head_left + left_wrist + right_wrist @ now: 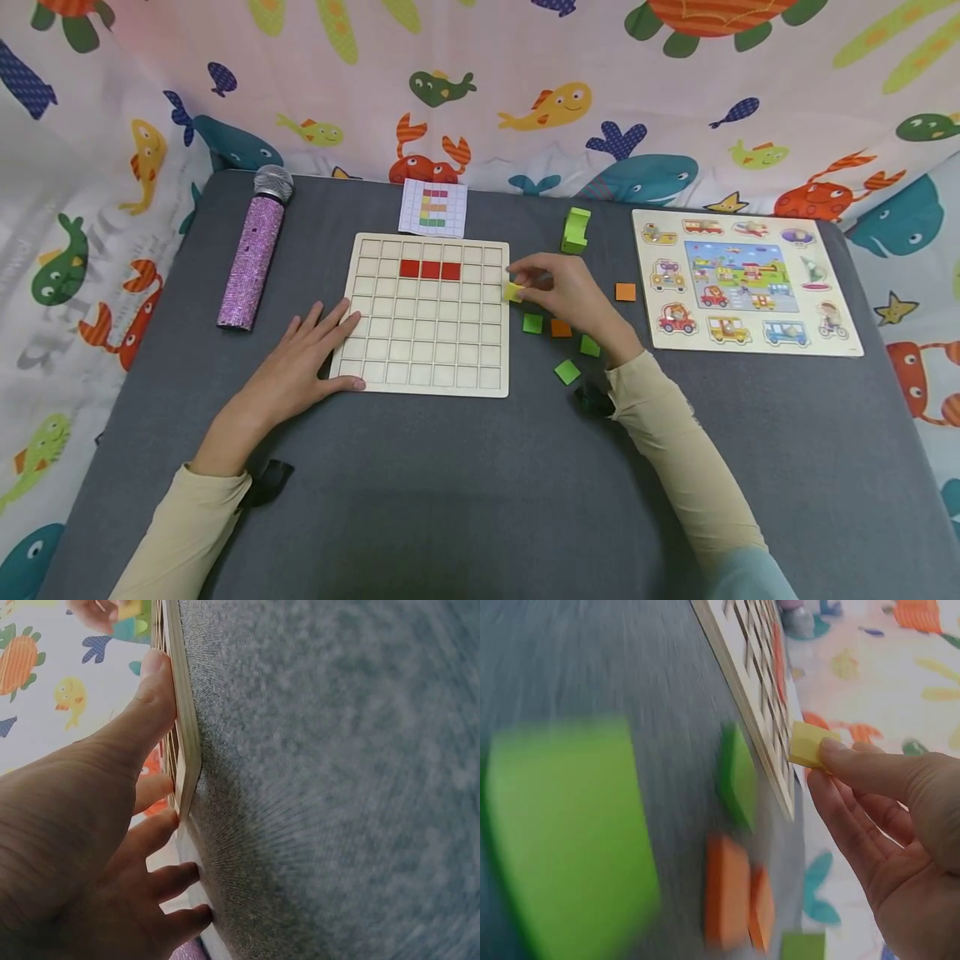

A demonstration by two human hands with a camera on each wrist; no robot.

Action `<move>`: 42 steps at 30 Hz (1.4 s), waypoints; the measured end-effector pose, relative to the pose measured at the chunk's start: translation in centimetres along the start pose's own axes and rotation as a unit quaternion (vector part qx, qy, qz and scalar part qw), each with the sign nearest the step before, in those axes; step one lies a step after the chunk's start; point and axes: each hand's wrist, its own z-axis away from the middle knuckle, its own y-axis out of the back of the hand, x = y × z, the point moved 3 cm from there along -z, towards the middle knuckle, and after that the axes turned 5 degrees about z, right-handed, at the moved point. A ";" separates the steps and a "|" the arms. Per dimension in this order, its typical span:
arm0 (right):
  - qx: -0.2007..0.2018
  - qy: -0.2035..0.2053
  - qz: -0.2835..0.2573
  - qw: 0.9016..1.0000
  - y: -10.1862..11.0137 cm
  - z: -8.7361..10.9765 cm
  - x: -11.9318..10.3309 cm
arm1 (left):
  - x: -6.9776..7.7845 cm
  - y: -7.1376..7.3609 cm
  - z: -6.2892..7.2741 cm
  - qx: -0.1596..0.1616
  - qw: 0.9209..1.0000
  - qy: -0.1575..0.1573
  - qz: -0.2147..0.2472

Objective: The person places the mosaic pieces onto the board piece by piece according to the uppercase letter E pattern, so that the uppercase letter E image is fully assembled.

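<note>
A pale wooden grid board (420, 350) lies flat on the grey table, with a row of red square tiles (431, 270) in its upper part. My left hand (303, 358) rests at the board's left edge with fingers spread, the thumb by the lower corner. In the left wrist view its thumb and fingertips lie along the board's edge. My right hand (562, 292) pinches a yellow square tile (807, 744) between thumb and fingers, beside the board's right edge. Below that hand, several green tiles (532, 323) and an orange tile (561, 328) lie loose.
A printed pattern card (433, 208) lies behind the board. Stacked green blocks (575, 231) stand at the back, and another orange tile (625, 292) lies near a picture puzzle (750, 333) on the right. A glittery pink microphone (251, 258) lies at left. A sea-animal curtain (495, 50) hangs behind.
</note>
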 end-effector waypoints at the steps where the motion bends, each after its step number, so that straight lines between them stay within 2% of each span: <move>1: 0.000 0.002 0.000 1.000 -0.5 -0.4 -0.3 | 0.0 0.0 0.0 0.000 1.000 0.000 0.000; 10: 0.020 -0.014 -0.035 0.999 -4.1 -3.6 -3.3 | -0.2 0.0 0.0 0.007 1.000 -0.005 0.005; 14: 0.002 -0.009 -0.042 0.999 -5.4 -5.0 -4.1 | -0.2 -0.1 0.1 0.016 1.000 -0.014 0.010; 20: -0.019 0.005 -0.055 0.998 -7.1 -6.7 -5.2 | -0.3 -0.1 0.1 0.014 1.000 -0.009 0.010; 27: -0.050 0.004 -0.065 0.997 -8.2 -8.4 -5.9 | -0.1 0.0 0.2 0.012 1.000 -0.007 0.009; 34: -0.088 0.009 -0.028 0.996 -9.0 -9.8 -6.6 | 0.0 0.0 0.1 0.017 1.000 -0.012 0.006; 42: -0.087 0.003 0.034 0.996 -9.4 -9.7 -7.0 | -0.1 0.1 0.2 0.013 1.000 -0.008 0.013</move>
